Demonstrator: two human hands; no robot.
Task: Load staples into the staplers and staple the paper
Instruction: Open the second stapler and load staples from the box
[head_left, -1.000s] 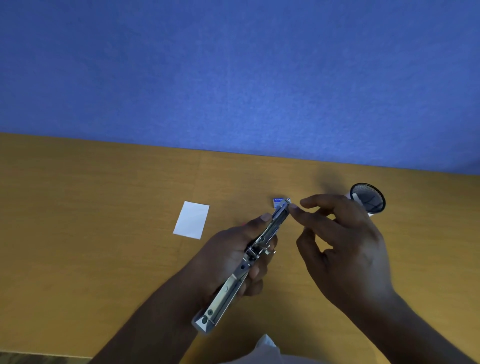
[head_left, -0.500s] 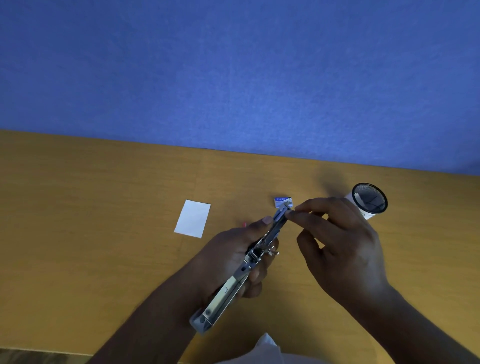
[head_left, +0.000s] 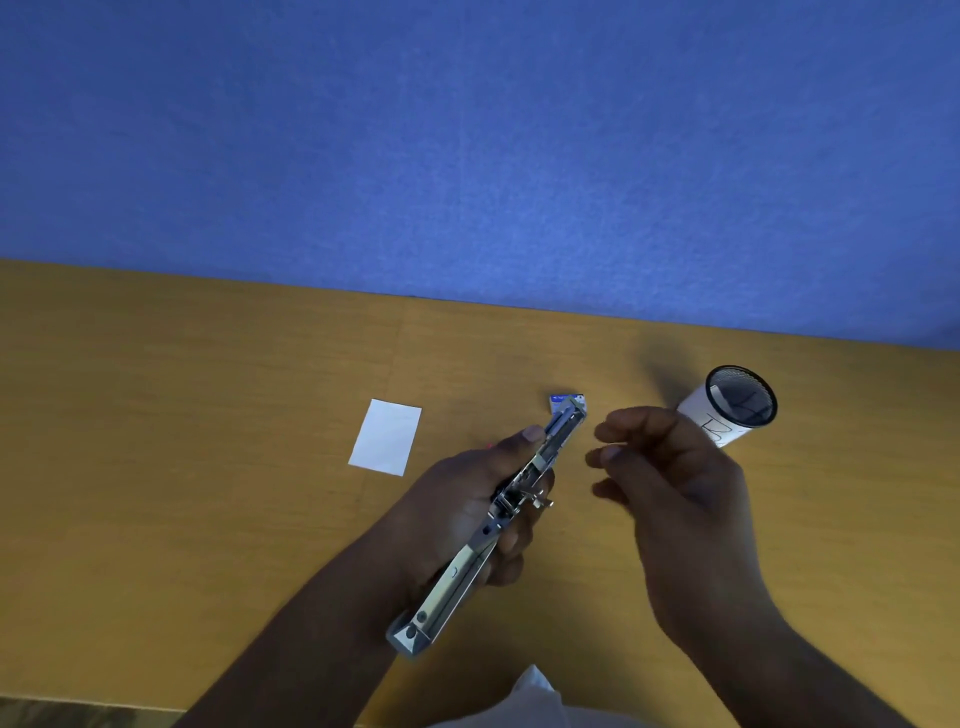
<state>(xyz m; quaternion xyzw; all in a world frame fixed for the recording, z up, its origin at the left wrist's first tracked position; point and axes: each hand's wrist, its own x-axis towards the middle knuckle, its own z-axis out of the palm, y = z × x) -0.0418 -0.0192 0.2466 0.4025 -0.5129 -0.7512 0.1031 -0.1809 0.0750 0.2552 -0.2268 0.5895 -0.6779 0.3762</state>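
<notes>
A tan wooden table (head_left: 156, 467) is pictured, its top crossed by a faint seam. A small white paper (head_left: 385, 436) is laid flat left of centre. A small blue box (head_left: 560, 399) is set further right and slightly farther off. A mesh cup (head_left: 706, 415), wrapped in a white label, is placed far right.

Left hand (head_left: 462, 499): grips the stapler around its middle, thumb lying along the far part.
Stapler (head_left: 470, 564): metal, opened out long, held slantwise above the table (head_left: 156, 493).
Right hand (head_left: 675, 493): fingers loosely curled, just beside the stapler's far tip, not touching it.
Paper (head_left: 387, 436): small white sheet flat on the table, left of the hands.
Staple box (head_left: 557, 399): small, blue, behind the stapler's tip.
Mesh cup (head_left: 740, 402): far right, with a white label.
</notes>
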